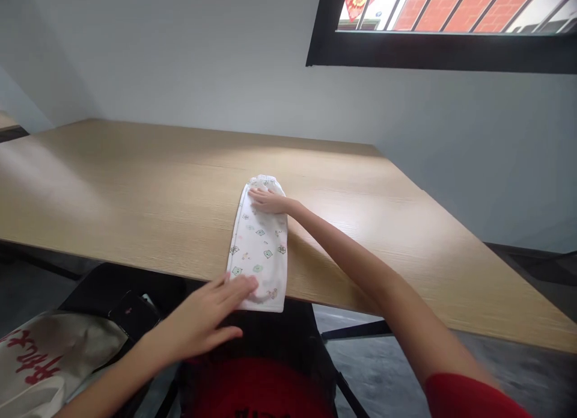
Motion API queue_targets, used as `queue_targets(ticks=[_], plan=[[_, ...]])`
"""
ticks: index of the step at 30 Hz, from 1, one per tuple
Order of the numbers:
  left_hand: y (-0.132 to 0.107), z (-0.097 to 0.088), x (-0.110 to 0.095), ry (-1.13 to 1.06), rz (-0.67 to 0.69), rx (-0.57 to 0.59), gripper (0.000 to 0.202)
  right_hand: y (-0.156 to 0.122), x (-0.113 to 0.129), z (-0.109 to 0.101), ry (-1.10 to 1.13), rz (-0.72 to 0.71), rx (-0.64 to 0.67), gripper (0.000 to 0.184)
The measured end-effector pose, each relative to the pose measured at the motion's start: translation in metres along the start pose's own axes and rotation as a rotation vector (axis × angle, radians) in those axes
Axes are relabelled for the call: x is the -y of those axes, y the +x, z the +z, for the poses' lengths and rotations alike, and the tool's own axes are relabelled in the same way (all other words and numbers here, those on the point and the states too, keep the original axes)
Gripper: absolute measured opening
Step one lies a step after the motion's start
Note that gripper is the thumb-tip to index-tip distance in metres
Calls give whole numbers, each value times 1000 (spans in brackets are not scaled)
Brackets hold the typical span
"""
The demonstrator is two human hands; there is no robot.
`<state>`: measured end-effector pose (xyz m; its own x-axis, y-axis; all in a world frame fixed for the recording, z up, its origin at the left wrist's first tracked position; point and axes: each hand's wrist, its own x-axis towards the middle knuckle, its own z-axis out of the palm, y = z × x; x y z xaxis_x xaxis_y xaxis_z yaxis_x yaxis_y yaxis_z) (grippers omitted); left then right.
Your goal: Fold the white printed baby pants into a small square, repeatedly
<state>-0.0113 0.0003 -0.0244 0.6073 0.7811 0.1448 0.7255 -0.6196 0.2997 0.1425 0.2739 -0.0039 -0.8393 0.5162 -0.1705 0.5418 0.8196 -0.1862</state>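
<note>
Straight ahead of you at 12 o'clock lies the folded white cloth (259, 243), its long axis running from 12 back toward 6, with the gathered end farthest from you and the plain end hanging slightly past the front edge of the wooden table (135, 189). Your right hand (268, 201) is the one at the far end: it rests palm down just below the gathers, fingers extended and a little spread, the forearm reaching in from 4 o'clock. Your left hand (220, 307) is nearer your body, at the cloth's 7 o'clock corner, open, its fingertips over the printed fabric and the thumb standing apart below; you cannot tell how firmly it presses. Neither hand appears to pinch anything. The tabletop stretches widest toward 9 and 10 o'clock and meets the pale wall (202, 75) at 12. A dark-framed window (442, 51) sits up at 1 o'clock, and a cream bag (63, 346) with red writing lies low at 8, beside your left forearm.
</note>
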Motion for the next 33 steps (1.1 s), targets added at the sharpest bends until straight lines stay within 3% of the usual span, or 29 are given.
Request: queue_targets(ticks=[3, 5, 8, 10, 13, 16, 18, 21, 24, 26, 29, 33], plan=[[5, 0, 30, 101, -9, -11, 65, -46, 31, 1, 97, -146, 206, 60], [15, 6, 43, 154, 17, -74, 60, -84, 51, 12, 130, -310, 290, 76], [30, 17, 45, 167, 107, -229, 43, -132, 74, 38, 75, -329, 93, 98], [35, 20, 38, 105, 180, -329, 31, -151, 88, 54, 3, -252, -90, 88], [27, 15, 21, -86, 190, -383, 25, -169, 109, 64, 30, -228, -238, 54], [10, -2, 1, -332, 91, -361, 25, -185, 132, 51, 316, -187, -293, 20], [7, -17, -8, -469, -15, -383, 25, -191, 140, 36, 546, -89, -326, 18], [30, -39, 0, -542, -262, -449, 28, -173, 129, 11, 749, 39, -400, 24], [79, -50, 35, -422, -488, -454, 35, -124, 90, -8, 790, 167, -470, 25], [110, -47, 60, -296, -579, -456, 34, -88, 60, -16, 718, 290, -452, 24], [132, -29, 75, -161, -615, -513, 40, -51, 33, -14, 516, 412, -427, 35], [116, 4, 49, -34, -447, -451, 34, -41, 42, 7, 145, 355, -479, 60]])
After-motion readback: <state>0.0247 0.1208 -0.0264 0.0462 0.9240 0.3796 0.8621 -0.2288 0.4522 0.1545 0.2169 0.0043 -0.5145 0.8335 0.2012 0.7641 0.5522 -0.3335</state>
